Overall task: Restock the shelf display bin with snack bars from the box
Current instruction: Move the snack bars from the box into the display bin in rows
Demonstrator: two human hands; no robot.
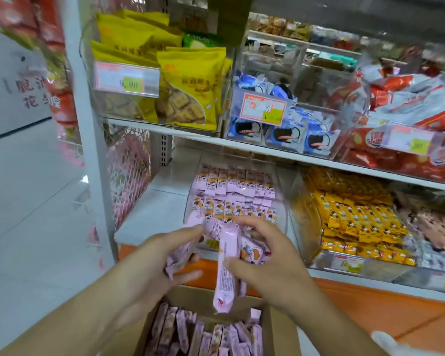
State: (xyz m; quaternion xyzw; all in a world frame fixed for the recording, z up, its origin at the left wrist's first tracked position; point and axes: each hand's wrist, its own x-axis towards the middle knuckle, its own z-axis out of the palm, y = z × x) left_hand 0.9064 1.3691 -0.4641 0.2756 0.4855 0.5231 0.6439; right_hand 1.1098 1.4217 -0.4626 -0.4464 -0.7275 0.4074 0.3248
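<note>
We are carrying pink snack bars (226, 263), fingers of the left hand (162, 255) and right hand (265, 255) clamped on them, between box (278, 327) and bin (280, 191); judged next: lay them in rows.

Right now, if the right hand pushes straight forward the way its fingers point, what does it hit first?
Most likely the pink snack bars stacked at the front of the clear display bin, just beyond the right hand. It already grips a bundle of bars; depth is hard to judge.
</note>
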